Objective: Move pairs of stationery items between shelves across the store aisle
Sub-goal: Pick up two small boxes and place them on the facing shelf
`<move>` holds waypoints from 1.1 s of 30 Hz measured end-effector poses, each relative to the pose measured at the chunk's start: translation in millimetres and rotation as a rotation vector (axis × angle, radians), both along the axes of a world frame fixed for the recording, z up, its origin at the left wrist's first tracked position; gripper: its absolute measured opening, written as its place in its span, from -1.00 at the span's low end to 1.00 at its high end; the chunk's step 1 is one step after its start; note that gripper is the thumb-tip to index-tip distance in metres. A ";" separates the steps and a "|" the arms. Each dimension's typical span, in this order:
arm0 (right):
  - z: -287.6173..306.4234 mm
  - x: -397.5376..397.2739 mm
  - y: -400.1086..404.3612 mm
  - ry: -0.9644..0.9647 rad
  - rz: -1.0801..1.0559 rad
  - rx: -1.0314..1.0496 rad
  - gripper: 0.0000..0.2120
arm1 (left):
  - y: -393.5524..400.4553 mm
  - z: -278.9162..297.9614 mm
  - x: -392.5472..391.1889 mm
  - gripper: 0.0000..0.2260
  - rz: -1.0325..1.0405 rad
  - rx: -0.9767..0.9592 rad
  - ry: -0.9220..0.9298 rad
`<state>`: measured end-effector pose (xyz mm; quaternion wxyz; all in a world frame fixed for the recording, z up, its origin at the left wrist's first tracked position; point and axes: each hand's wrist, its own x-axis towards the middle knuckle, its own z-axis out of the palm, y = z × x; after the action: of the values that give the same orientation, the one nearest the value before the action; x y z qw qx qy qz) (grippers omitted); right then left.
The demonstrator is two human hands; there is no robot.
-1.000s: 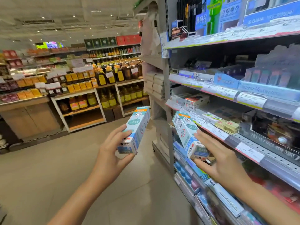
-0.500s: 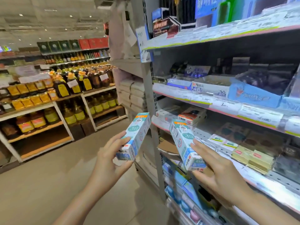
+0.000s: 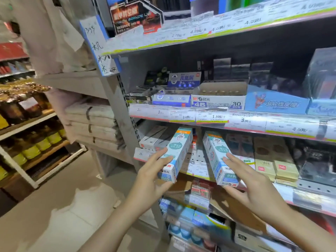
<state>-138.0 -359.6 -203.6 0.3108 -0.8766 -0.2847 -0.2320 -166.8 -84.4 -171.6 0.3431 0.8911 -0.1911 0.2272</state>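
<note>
Each hand holds a long white-and-teal stationery box. My left hand (image 3: 151, 176) grips the left box (image 3: 177, 153) from its left side, thumb across the front. My right hand (image 3: 254, 186) grips the right box (image 3: 217, 158) from its right side. Both boxes tilt away from me, side by side and apart, in front of the third shelf (image 3: 307, 192) of the stationery rack. Behind them the shelf shows a bare perforated patch (image 3: 197, 158).
An eraser display box (image 3: 218, 100) and blue cartons stand on the shelf above. Yellow-green small boxes (image 3: 276, 169) sit right of my right hand. A grey rack upright (image 3: 125, 122) is to the left. Folded textiles (image 3: 92, 122) and bottle shelves (image 3: 27, 135) lie further left.
I have turned right toward the stationery rack and come closer. Both hands with their boxes have moved up to the third shelf, and the left box now lies close beside the right one.
</note>
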 end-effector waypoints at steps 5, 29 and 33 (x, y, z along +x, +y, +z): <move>2.1 5.8 12.7 0.029 -0.226 -0.014 -0.39 | -3.1 -12.1 57.6 -0.47 -0.176 0.121 0.028; -10.6 97.8 41.0 0.307 -0.382 -0.327 -0.41 | -63.9 -33.8 170.4 -0.45 -0.048 0.708 0.139; -17.2 103.0 45.0 0.323 -0.374 -0.303 -0.41 | -62.0 -40.4 172.8 -0.49 -0.065 0.712 0.147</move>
<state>-35.0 -314.7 -220.9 0.1695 -0.9759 -0.0966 -0.0977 6.0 -146.4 -212.0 0.0311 0.9621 -0.2614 0.0706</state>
